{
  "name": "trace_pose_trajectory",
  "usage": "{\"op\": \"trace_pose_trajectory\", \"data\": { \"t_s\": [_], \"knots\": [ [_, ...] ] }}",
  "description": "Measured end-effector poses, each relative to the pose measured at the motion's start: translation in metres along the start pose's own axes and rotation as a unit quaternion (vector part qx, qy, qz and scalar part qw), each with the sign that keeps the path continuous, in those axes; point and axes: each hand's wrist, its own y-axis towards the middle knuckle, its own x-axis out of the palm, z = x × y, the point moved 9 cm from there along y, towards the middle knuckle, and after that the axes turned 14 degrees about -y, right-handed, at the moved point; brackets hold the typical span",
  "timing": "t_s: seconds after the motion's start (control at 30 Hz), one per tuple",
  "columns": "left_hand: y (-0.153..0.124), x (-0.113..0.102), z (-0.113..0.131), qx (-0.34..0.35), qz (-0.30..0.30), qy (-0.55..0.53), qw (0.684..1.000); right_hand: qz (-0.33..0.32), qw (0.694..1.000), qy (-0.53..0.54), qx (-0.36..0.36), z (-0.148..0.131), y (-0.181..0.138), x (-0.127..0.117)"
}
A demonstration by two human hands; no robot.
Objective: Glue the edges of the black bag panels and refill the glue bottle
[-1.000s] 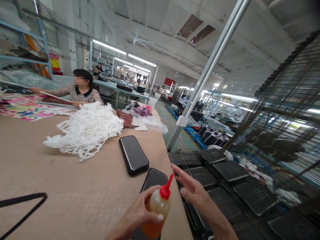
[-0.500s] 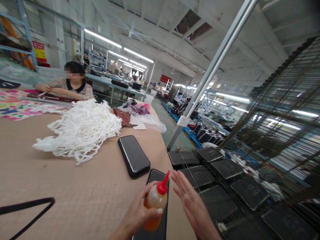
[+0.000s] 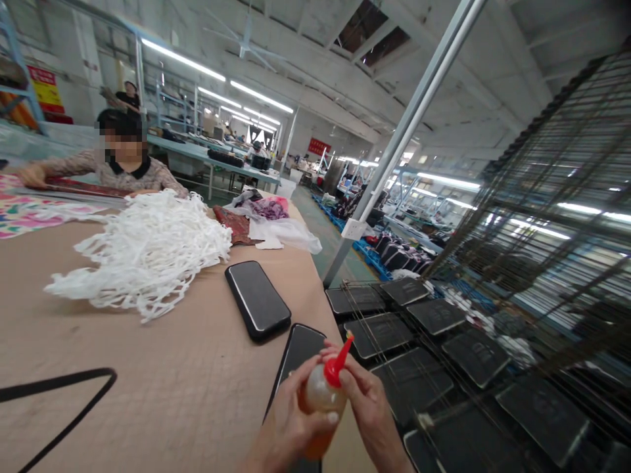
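Note:
A squeeze bottle (image 3: pixel 319 402) of amber liquid with a red pointed nozzle (image 3: pixel 338 365) is gripped in my left hand (image 3: pixel 290 426) near the bottom edge of the view. The fingers of my right hand (image 3: pixel 367 404) are closed on the red nozzle cap. Both hands hover over the right edge of a tan table (image 3: pixel 148 368). Under the bottle lies a flat black panel (image 3: pixel 296 351). A second black panel (image 3: pixel 257 299) rests a little farther away on the table.
A heap of white strips (image 3: pixel 142 253) lies on the table, with a thin black strap (image 3: pixel 64 394) at the near left. A co-worker (image 3: pixel 121 161) sits at the far left. Wire racks (image 3: pixel 542 263) holding black panels stand on the right, behind a slanted metal pole (image 3: pixel 409 131).
My right hand, open beside the bottle before, has come in and closed on the red nozzle. The view has shifted slightly to the right.

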Motion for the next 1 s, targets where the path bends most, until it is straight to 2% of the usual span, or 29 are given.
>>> {"op": "trace_pose_trajectory", "data": {
  "t_s": [0.07,0.1,0.23,0.33,0.47,0.57,0.63,0.73,0.77,0.8,0.93,1.0],
  "knots": [
    [0.0,-0.007,-0.002,0.021,0.045,0.045,0.998,0.005,0.999,0.03,0.04,0.015,-0.007,0.002],
    [0.0,-0.006,-0.004,0.009,0.038,0.049,0.998,-0.006,0.997,0.057,0.054,0.02,-0.009,0.004],
    [-0.003,0.02,0.002,-0.056,-0.087,-0.016,0.995,-0.088,0.981,0.172,0.013,0.011,-0.014,0.007],
    [-0.005,0.033,0.016,-0.06,-0.142,-0.057,0.986,-0.108,0.988,0.109,-0.006,-0.003,-0.015,0.0],
    [-0.006,0.035,0.021,-0.057,-0.152,-0.064,0.985,-0.086,0.996,-0.037,-0.005,-0.017,-0.017,-0.008],
    [-0.009,0.037,0.019,-0.059,-0.156,-0.069,0.984,-0.054,0.995,-0.083,-0.021,-0.02,-0.017,-0.012],
    [-0.012,0.04,0.019,-0.068,-0.159,-0.079,0.982,-0.029,0.999,-0.024,-0.009,-0.014,-0.012,-0.019],
    [-0.018,0.041,0.017,-0.096,-0.157,-0.11,0.977,0.086,0.991,0.104,0.007,-0.003,-0.002,-0.052],
    [-0.02,0.041,0.017,-0.106,-0.157,-0.12,0.975,0.104,0.987,0.12,-0.002,-0.003,0.0,-0.06],
    [-0.022,0.042,0.017,-0.115,-0.16,-0.128,0.972,0.088,0.988,0.123,-0.014,-0.007,0.004,-0.063],
    [-0.026,0.049,0.014,-0.136,-0.197,-0.137,0.961,-0.148,0.986,0.066,-0.04,-0.037,0.005,-0.03],
    [-0.027,0.054,0.011,-0.147,-0.216,-0.144,0.955,-0.213,0.976,0.036,-0.032,-0.048,0.001,-0.017]
  ]
}}
